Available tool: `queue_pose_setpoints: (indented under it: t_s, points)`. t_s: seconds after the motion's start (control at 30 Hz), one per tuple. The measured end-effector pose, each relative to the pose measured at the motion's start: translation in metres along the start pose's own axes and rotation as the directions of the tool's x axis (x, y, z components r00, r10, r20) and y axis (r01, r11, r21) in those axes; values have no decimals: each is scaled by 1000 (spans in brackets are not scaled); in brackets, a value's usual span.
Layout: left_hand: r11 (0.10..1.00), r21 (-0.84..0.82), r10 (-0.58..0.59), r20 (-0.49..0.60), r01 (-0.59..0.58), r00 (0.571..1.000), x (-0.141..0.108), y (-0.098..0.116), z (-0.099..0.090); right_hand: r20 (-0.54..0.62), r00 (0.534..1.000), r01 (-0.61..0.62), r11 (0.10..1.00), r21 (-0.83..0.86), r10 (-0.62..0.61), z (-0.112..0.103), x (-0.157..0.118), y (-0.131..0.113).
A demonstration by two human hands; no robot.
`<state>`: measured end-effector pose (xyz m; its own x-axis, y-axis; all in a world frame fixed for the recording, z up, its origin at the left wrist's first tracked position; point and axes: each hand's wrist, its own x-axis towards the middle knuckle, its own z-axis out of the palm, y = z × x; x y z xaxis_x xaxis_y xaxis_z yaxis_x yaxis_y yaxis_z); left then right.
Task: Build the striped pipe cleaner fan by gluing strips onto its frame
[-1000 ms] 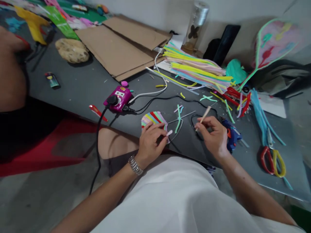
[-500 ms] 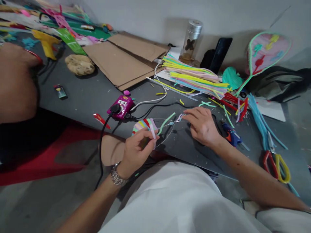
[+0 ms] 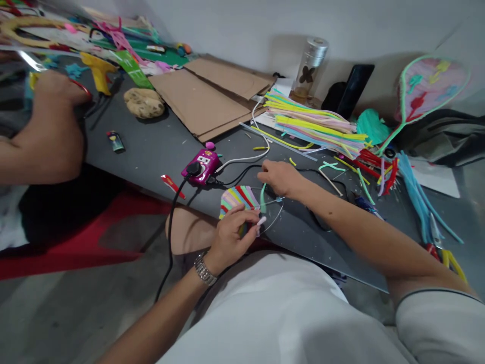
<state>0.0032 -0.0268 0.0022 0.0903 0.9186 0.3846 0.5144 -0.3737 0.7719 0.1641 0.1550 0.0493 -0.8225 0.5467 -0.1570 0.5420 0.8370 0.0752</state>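
Note:
My left hand (image 3: 235, 233), with a metal watch on its wrist, pinches a striped fan-like piece (image 3: 239, 198) made of coloured pipe cleaners. A short pale lilac stem shows between its fingertips. Thin wire loops (image 3: 279, 215) reach out to the right from this piece. My right hand (image 3: 279, 178) is closed above the piece, its fingertips at the upper end of a green pipe cleaner (image 3: 263, 198). That green strand runs down toward my left hand.
A magenta power socket (image 3: 201, 166) with black cables lies left of my hands. Behind are cardboard sheets (image 3: 212, 101), a pipe-cleaner bundle (image 3: 314, 124) and a bottle (image 3: 310, 65). Scissors (image 3: 449, 258) lie at the right. Another person's arm (image 3: 53, 131) is at the left.
My right hand has moved left, from the wire's far end to the green pipe cleaner, which now stands more upright. The scene has shifted rightward in view. The other person's arm shows more.

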Motion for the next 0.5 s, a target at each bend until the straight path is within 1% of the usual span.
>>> queue_pose_setpoints:
  t_s: [0.03, 0.07, 0.1, 0.13, 0.17, 0.2, 0.23, 0.27, 0.33, 0.37, 0.43, 0.5]
  points:
    - [1000, 0, 3, -6, -3, 1000, 0, 0, 0, -13, 1000, -23, 1000, -10, 23, 0, -2, 8]
    - [1000, -1, 8, -9, -8, 1000, 0, 0, 0, -35, 997, -72, 997, -24, 72, -1, -7, 16]
    - [1000, -4, 15, -10, -15, 1000, 1, 0, 0, -71, 986, -157, 987, -43, 153, -2, -16, 23]
    - [1000, -8, 21, -11, -21, 1000, 1, -1, 0, -116, 961, -259, 964, -63, 251, -4, -26, 29]
    - [1000, -14, 25, -11, -25, 1000, 0, -1, 0, -170, 923, -362, 929, -81, 345, -5, -38, 32]
    - [999, -25, 25, -11, -25, 1000, 0, -2, 0, -219, 886, -436, 895, -92, 409, -5, -49, 33]
    - [999, -41, 21, -14, -21, 1000, 0, -2, 0, -246, 870, -461, 882, -99, 427, -4, -60, 30]
    - [998, -62, 15, -17, -16, 1000, -1, -3, 1, -240, 890, -420, 901, -103, 388, -1, -70, 25]
    - [993, -116, -1, -23, -2, 1000, -2, -2, 2, -183, 957, -243, 966, -93, 223, 7, -83, 12]
    - [989, -146, -11, -33, 6, 999, -3, -1, 2, -166, 974, -171, 982, -86, 155, 13, -87, 5]
    - [978, -207, -49, -86, 30, 995, -4, 1, 1, -173, 982, -90, 994, -68, 77, 24, -88, -4]
    - [962, -264, -120, -199, 65, 973, -4, 3, -5, -226, 973, -52, 998, -38, 42, 30, -86, -7]
